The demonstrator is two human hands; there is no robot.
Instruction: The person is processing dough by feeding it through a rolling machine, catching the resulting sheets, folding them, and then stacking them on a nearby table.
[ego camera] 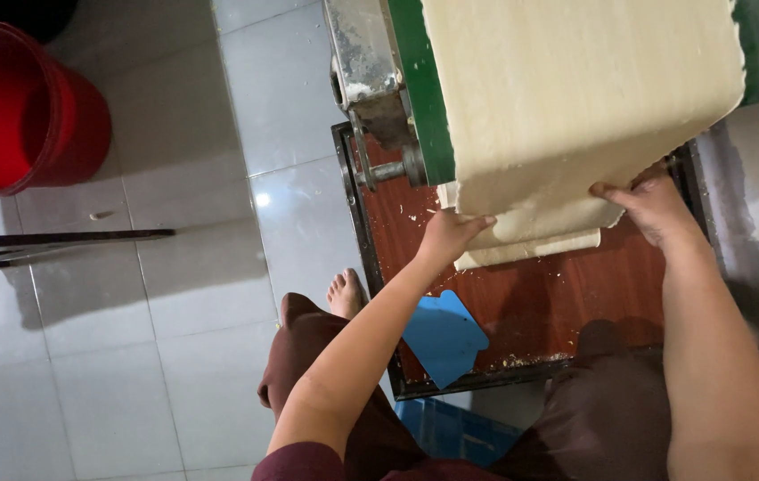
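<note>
— Dough, a wide pale cream sheet (575, 98), hangs off the green-edged metal rolling machine (415, 98) and folds onto the reddish-brown wooden tray with a dark metal rim (558, 303) below it. Who holds it?

— 2 bare hands. The left hand (451, 233) pinches the sheet's lower left edge just above the tray; the right hand (651, 207) grips the lower right edge.

— Anything else by the tray?

— 1 flat blue plastic scraper (442, 337) lies on the tray's near left corner. A round red plastic bucket (19, 111) stands well left of the tray, on the pale tiled floor (175, 294).
</note>
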